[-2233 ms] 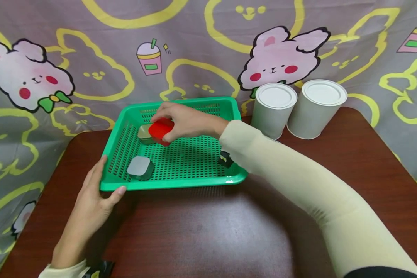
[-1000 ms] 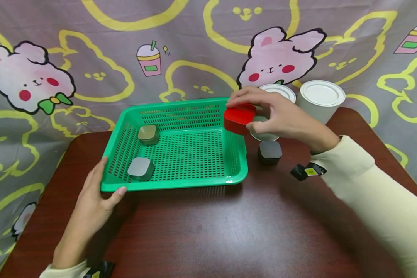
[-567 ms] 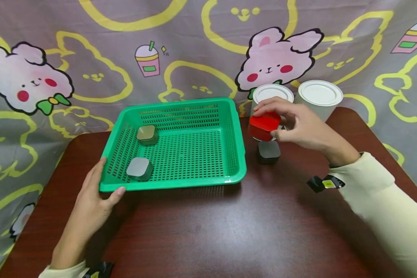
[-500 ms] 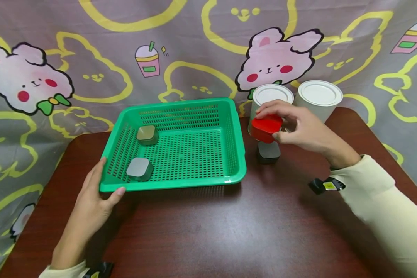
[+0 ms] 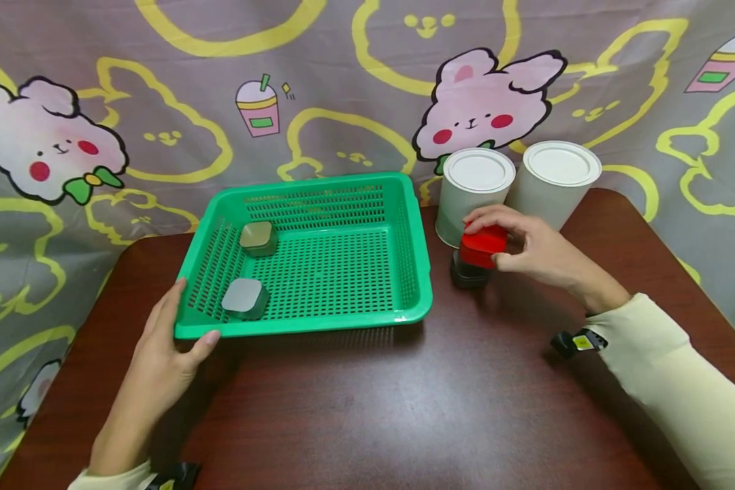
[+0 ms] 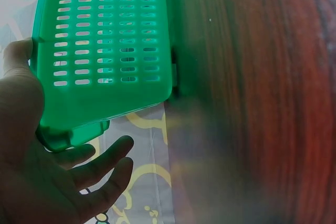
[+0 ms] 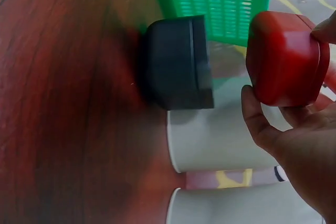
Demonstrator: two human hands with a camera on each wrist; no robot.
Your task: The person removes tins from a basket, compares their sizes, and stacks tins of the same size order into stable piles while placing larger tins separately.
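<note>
In the head view my right hand (image 5: 535,248) pinches a red box with rounded corners (image 5: 484,246) between thumb and fingers. The red box overlaps a similar black box (image 5: 468,272) on the table; the right wrist view shows a gap between the red box (image 7: 286,59) and the black box (image 7: 176,64). My left hand (image 5: 159,361) grips the near left corner of a green plastic basket (image 5: 306,328), thumb over the rim, other fingers along its left side. A grey box (image 5: 243,297) and a beige box (image 5: 258,237) sit inside the basket, along its left side.
Two white lidded cans (image 5: 476,194) stand behind the black box, right of the basket. A patterned cloth (image 5: 337,82) hangs behind the brown wooden table (image 5: 367,408). The table's right edge lies beyond the right arm.
My right hand lifted the red box out of the basket, carried it right over the rim, then lowered it close over the black box. The left hand stayed at the basket's corner.
</note>
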